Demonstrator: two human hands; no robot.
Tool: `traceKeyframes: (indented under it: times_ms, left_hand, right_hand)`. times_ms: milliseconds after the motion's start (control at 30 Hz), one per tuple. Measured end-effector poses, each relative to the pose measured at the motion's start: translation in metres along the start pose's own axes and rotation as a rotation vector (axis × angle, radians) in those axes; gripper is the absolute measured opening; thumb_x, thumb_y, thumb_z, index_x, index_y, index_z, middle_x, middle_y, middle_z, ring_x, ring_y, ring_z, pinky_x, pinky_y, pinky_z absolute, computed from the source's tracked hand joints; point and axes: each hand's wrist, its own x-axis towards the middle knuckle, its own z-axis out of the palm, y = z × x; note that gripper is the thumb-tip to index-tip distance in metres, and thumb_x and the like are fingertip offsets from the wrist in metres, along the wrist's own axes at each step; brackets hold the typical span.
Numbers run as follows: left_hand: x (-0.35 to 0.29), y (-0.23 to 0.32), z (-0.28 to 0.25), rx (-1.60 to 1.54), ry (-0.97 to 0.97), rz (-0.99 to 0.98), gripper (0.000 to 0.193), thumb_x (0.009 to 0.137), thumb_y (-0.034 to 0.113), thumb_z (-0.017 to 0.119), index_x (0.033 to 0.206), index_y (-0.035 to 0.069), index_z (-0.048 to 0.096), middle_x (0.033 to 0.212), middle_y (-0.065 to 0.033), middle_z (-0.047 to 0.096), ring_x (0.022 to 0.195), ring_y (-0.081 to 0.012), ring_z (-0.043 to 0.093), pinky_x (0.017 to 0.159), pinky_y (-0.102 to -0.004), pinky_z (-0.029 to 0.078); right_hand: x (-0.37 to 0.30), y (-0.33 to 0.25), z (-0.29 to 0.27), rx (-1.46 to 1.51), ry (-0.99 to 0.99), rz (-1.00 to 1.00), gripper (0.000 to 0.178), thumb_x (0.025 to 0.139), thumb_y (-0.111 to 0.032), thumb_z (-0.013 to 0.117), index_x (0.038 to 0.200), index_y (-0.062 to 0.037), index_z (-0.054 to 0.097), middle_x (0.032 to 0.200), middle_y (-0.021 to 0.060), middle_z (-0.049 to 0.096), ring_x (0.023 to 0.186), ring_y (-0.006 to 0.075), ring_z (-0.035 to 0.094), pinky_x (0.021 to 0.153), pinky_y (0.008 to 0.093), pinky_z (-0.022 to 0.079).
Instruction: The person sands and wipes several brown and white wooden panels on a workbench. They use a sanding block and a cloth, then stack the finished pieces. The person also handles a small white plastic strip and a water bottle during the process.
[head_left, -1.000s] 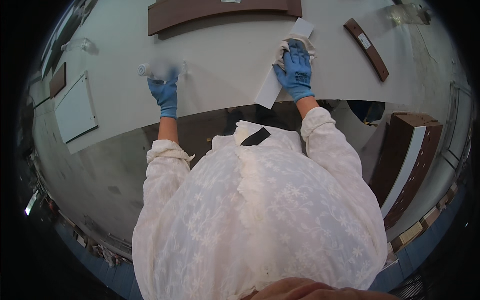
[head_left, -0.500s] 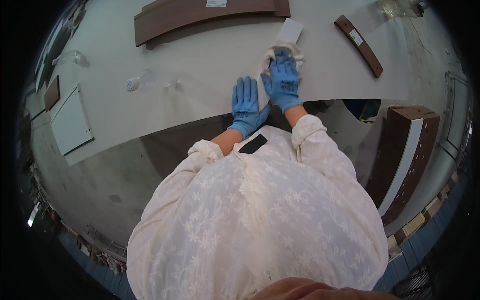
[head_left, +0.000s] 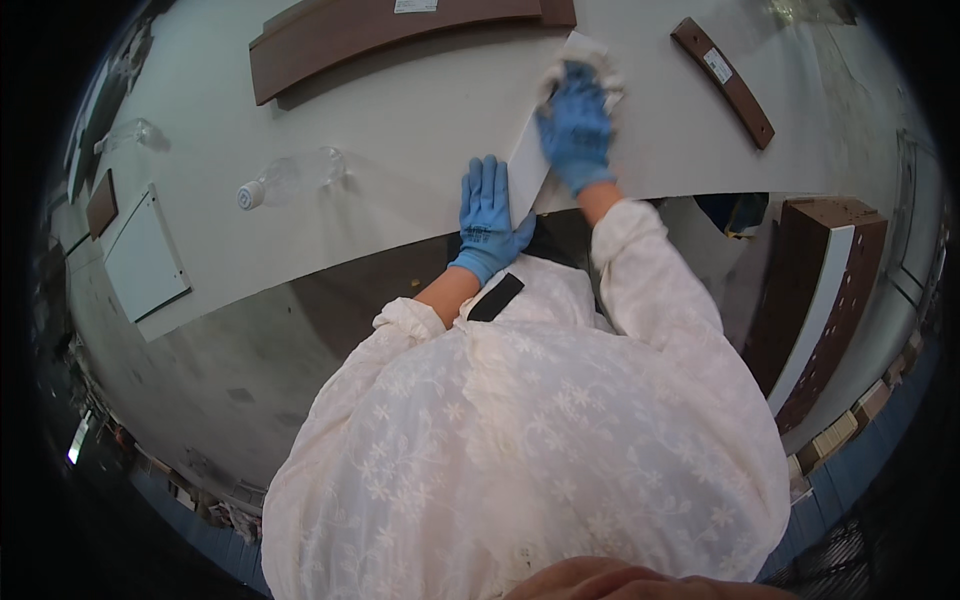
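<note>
A narrow white board [head_left: 529, 172] lies slanted on the pale table, its near end at the table's front edge. My left hand [head_left: 485, 218], in a blue glove, rests flat along the board's left side with the fingers stretched out, the thumb by its near end. Farther up, my blue-gloved right hand [head_left: 580, 125] presses a crumpled off-white cloth [head_left: 607, 78] onto the board's far part. Motion blurs the right fingers, and part of the cloth is hidden under them.
Brown curved panels [head_left: 400, 45] lie at the back, and a short brown curved piece [head_left: 722, 82] at the right. A clear plastic bottle [head_left: 285, 180] lies left of my hands. A white panel [head_left: 148, 262] is at the far left. Brown boards [head_left: 815, 300] stand stacked at the right.
My right hand and the cloth have moved away from me along the white board, baring more of its near part. My left hand stays beside the board, almost unmoved.
</note>
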Motion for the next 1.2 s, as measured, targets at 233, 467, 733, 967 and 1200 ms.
traceKeyframes:
  times_ms: [233, 467, 733, 967, 1200]
  left_hand:
    - [-0.001, -0.001, 0.001, -0.005, -0.008, 0.019, 0.096, 0.083, 0.038, 0.07, 0.156, -0.007, 0.027, 0.163, -0.028, 0.027, 0.152, -0.0499, 0.02, 0.125, -0.0588, 0.015]
    - [-0.002, -0.003, 0.001, -0.029, -0.014, 0.007, 0.096, 0.083, 0.038, 0.072, 0.157, -0.004, 0.027, 0.164, -0.0277, 0.026, 0.154, -0.0481, 0.018, 0.124, -0.0596, 0.015]
    - [-0.004, -0.005, 0.005, -0.029, -0.024, -0.002, 0.096, 0.083, 0.039, 0.072, 0.157, -0.004, 0.028, 0.164, -0.0281, 0.026, 0.155, -0.0483, 0.018, 0.124, -0.0598, 0.015]
    - [-0.004, -0.004, 0.002, -0.039, -0.028, 0.003, 0.097, 0.082, 0.037, 0.072, 0.157, -0.005, 0.026, 0.164, -0.0288, 0.025, 0.154, -0.0496, 0.017, 0.124, -0.0604, 0.015]
    - [-0.002, -0.004, 0.003, -0.02, -0.065, -0.022, 0.097, 0.081, 0.037, 0.073, 0.156, -0.006, 0.028, 0.163, -0.0284, 0.027, 0.153, -0.0495, 0.018, 0.125, -0.0592, 0.013]
  right_hand:
    - [-0.032, -0.016, -0.017, 0.024, -0.123, -0.071, 0.046, 0.095, -0.025, 0.064, 0.134, -0.0006, 0.062, 0.151, 0.0208, 0.051, 0.139, 0.0408, 0.049, 0.12, 0.0528, 0.033]
    - [0.025, 0.013, -0.006, -0.044, 0.023, 0.006, 0.053, 0.091, -0.032, 0.068, 0.136, -0.0054, 0.062, 0.155, 0.0193, 0.047, 0.142, 0.0406, 0.045, 0.118, 0.0531, 0.034]
    - [-0.027, -0.023, -0.012, 0.093, -0.056, 0.183, 0.048, 0.088, -0.018, 0.064, 0.133, -0.0025, 0.061, 0.143, 0.0249, 0.053, 0.134, 0.0431, 0.05, 0.112, 0.0541, 0.039]
    - [0.004, 0.007, -0.008, -0.299, -0.07, 0.073, 0.045, 0.095, -0.024, 0.058, 0.132, 0.0022, 0.059, 0.147, 0.0275, 0.051, 0.136, 0.0415, 0.049, 0.112, 0.0528, 0.039]
    - [-0.066, -0.061, -0.051, 0.034, -0.235, 0.137, 0.05, 0.09, -0.025, 0.066, 0.133, -0.0005, 0.06, 0.14, 0.0251, 0.054, 0.133, 0.0418, 0.05, 0.11, 0.0519, 0.041]
